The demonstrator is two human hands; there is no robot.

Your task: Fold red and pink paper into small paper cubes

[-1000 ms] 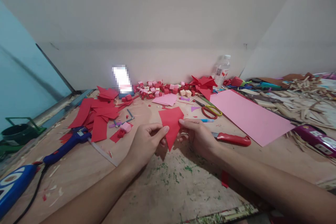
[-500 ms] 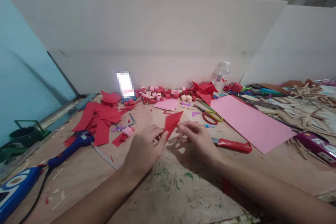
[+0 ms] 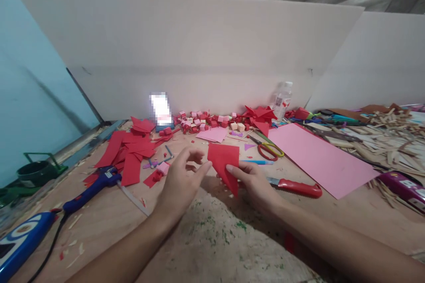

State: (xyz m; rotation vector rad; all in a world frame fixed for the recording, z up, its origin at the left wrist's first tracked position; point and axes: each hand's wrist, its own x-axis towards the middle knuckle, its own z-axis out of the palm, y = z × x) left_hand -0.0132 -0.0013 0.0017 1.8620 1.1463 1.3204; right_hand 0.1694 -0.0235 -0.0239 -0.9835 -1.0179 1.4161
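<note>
A red piece of paper [image 3: 225, 159], wide at the top and tapering to a point below, is raised over the table in the middle of the view. My right hand [image 3: 254, 180] pinches its right side, thumb on the front and fingers behind. At the paper's left edge is my left hand [image 3: 186, 177], open, with a gap between its thumb and curled fingers. Its thumb tip comes close to the paper; I cannot tell if they touch. A red-handled knife [image 3: 299, 187] lies beside my right hand, and a blue pen [image 3: 257, 162] is just beyond it.
Red paper strips [image 3: 133, 152] and a blue glue gun [image 3: 96, 188] lie left. Along the white board [image 3: 212, 53] sit a lit phone [image 3: 161, 109], small paper cubes [image 3: 219, 120] and a bottle [image 3: 282, 101]. Scissors [image 3: 268, 150], a pink sheet [image 3: 320, 159] and wood strips [image 3: 392, 132] are right.
The red paper has turned to face me and passed from my left fingers into my right hand's pinch. My left fingers have parted from it.
</note>
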